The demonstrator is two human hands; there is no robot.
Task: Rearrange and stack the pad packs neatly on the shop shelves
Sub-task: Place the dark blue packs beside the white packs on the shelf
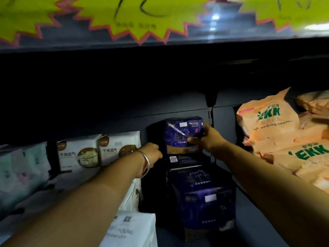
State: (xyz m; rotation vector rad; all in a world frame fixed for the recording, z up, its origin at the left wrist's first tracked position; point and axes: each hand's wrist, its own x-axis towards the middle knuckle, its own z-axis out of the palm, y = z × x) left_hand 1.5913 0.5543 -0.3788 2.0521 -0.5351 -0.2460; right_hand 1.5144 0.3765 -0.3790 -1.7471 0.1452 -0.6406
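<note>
Dark metal shop shelf (249, 211), dim light. Orange plastic washing-powder bags (277, 129) piled at right. Row of dark purple pad packs (201, 198) runs front to back at centre. White pad packs (99, 152) stand at left. Right hand (206, 136) pinches upright rear purple pack (181, 132), thumb on front face. Left hand (151, 152), silver bangle (146, 163) on wrist, beside pack's left edge; finger state: cannot tell.

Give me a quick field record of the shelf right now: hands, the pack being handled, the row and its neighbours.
right hand: grips the upright dark blue pad pack at its right edge, at the back of the shelf
left hand: at that pack's left side, fingers curled; grip hidden
dark blue row: more packs lined up toward the camera
left neighbours: white pad packs, upright
right neighbours: orange washing powder bags, piled
above: yellow starburst price signs
</note>
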